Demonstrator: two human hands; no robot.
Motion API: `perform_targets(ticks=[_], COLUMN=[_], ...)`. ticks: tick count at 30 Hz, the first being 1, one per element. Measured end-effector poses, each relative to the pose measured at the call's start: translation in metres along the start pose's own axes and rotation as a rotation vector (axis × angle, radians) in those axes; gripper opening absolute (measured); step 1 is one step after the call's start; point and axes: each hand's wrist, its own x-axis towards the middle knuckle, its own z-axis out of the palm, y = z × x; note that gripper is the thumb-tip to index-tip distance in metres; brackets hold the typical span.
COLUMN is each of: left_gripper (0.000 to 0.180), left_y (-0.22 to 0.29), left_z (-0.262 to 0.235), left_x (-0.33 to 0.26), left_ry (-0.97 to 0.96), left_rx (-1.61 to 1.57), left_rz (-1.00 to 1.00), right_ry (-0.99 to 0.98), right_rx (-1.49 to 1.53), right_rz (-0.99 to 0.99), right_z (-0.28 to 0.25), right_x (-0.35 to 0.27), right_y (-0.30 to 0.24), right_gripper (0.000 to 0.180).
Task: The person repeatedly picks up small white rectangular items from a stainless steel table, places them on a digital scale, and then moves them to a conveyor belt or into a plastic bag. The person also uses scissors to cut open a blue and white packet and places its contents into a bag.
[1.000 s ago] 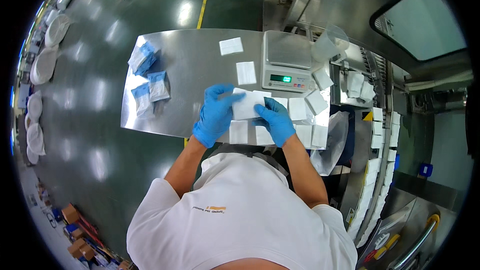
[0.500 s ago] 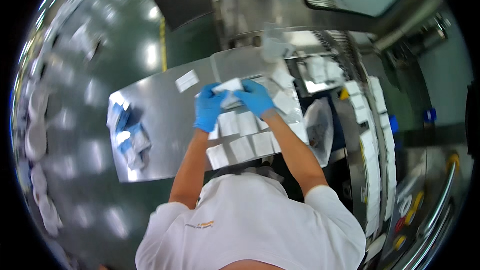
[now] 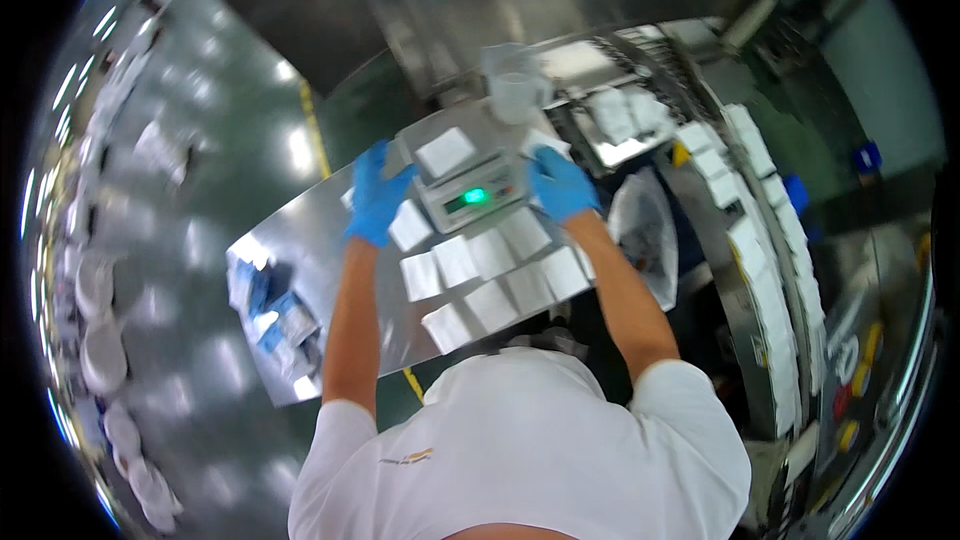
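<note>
Left hand: your gloved left hand (image 3: pixel 378 195) lies flat, fingers loose, on a white packet (image 3: pixel 409 226) just left of the scale (image 3: pixel 462 175).
Right hand: your right hand (image 3: pixel 562 185) rests at the scale's right edge; grip unclear.
Scale: one white packet on its pan.
Surface: steel surface (image 3: pixel 300 230), packet rows (image 3: pixel 495 275) in front of the scale.
Room: conveyor of packets (image 3: pixel 760 240) right of the scale.
Change: earlier both hands met over the rows; now they flank the scale.
</note>
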Motion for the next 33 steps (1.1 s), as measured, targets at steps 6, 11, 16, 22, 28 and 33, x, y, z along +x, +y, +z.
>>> perform_targets(ticks=[6, 11, 16, 22, 28, 33], left_gripper=[0.088, 0.101, 0.108, 0.089, 0.059, 0.046], left_y=[0.050, 0.054, 0.052, 0.043, 0.040, 0.111], left_z=[-0.005, 0.014, 0.030, 0.044, 0.048, 0.061], left_x=[0.039, 0.072, 0.087, 0.090, 0.079, 0.040], left_ry=[-0.327, -0.550, -0.653, -0.693, -0.766, -0.881], left_rx=[0.432, 0.587, 0.662, 0.631, 0.435, 0.183], left_rz=[-0.012, -0.059, -0.047, -0.101, -0.120, 0.026], right_ry=[-0.014, 0.058, 0.093, 0.081, -0.014, -0.012], right_rx=[0.306, 0.454, 0.510, 0.463, 0.433, 0.406], right_rz=[0.167, 0.326, 0.344, 0.316, 0.248, 0.099], right_z=[-0.026, -0.056, -0.061, -0.063, -0.038, -0.028], right_x=[-0.095, -0.142, -0.157, -0.161, -0.132, -0.056], right_y=[0.074, 0.065, 0.074, 0.058, 0.047, -0.001], right_gripper=[0.029, 0.025, 0.024, 0.025, 0.030, 0.045])
